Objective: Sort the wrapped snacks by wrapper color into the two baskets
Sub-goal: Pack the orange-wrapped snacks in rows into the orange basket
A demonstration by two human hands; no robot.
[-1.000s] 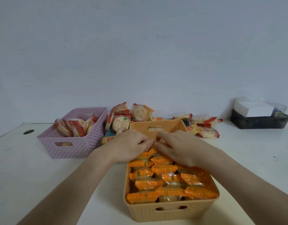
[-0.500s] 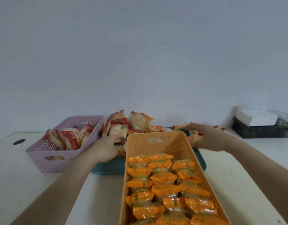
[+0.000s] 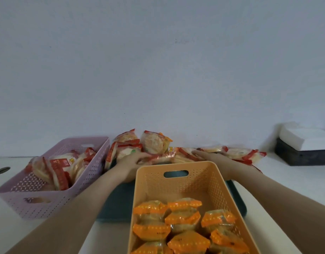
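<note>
Left grip (image 3: pixel 131 165) lies on the heap (image 3: pixel 154 145) of red-wrapped snacks at the far end of the tray (image 3: pixel 115 204). Its fingers are laid over one packet; whether they curl round it cannot be told. Right grip (image 3: pixel 215 160) rests flat on the same heap, further right, with fingers straight and pointing left and nothing held.

Left forearm passes between the two baskets. Right forearm runs along the right wall of the orange basket (image 3: pixel 176 163).

Orange basket: stands on the tray, nearest the camera. Orange snacks (image 3: pixel 183 217) fill its near part in overlapping rows. Its far part, by the handle slot, shows bare floor.

Purple basket (image 3: pixel 48 204): on the desk (image 3: pixel 286 180) at left, just beside the tray. It holds red snacks (image 3: pixel 57 171), most standing on edge. The leftmost packets of the heap sit close against its right wall.

Heap: spreads along the tray's far edge from the purple basket to well right of the orange basket, in front of the wall.

Other items: a dark box (image 3: pixel 301 156) at far right carries a white stack (image 3: pixel 304 136). A round hole (image 3: pixel 1 170) shows in the desk at far left.
</note>
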